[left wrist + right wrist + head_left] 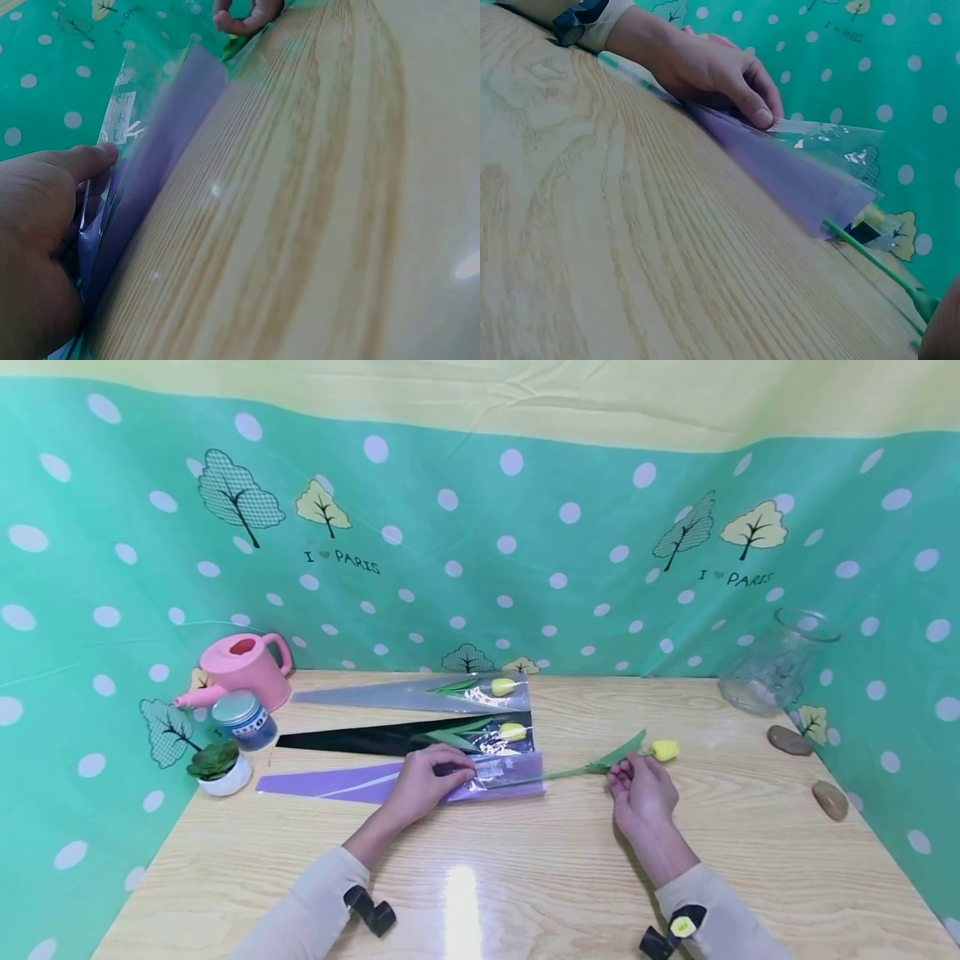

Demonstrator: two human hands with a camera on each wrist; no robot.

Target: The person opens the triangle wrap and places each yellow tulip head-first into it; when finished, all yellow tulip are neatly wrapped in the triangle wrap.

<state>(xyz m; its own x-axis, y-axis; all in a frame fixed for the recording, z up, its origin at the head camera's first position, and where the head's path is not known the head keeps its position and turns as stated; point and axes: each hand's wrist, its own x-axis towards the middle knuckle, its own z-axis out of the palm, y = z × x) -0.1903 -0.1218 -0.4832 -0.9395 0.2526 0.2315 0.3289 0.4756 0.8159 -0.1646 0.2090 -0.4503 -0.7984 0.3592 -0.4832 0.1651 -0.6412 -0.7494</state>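
My left hand (425,783) pinches the clear front film of a purple flower sleeve (337,782), lifting it off the purple back so the mouth gapes, as the left wrist view shows. To the right, my right hand (645,789) holds a yellow artificial tulip (664,750) near its leaf, below the bloom. The tulip's green stem (877,262) points left, and its end is at the sleeve's mouth. Behind the purple sleeve lie a black sleeve (352,737) and a grey sleeve (375,696), each with a yellow tulip inside.
At the left stand a pink watering can (251,668), a blue jar with a lid (246,722) and a small potted succulent (225,777). A glass vase (772,668) stands at the back right, with two brown stones (789,741) nearer the right edge. A polka-dot curtain (480,543) hangs behind.
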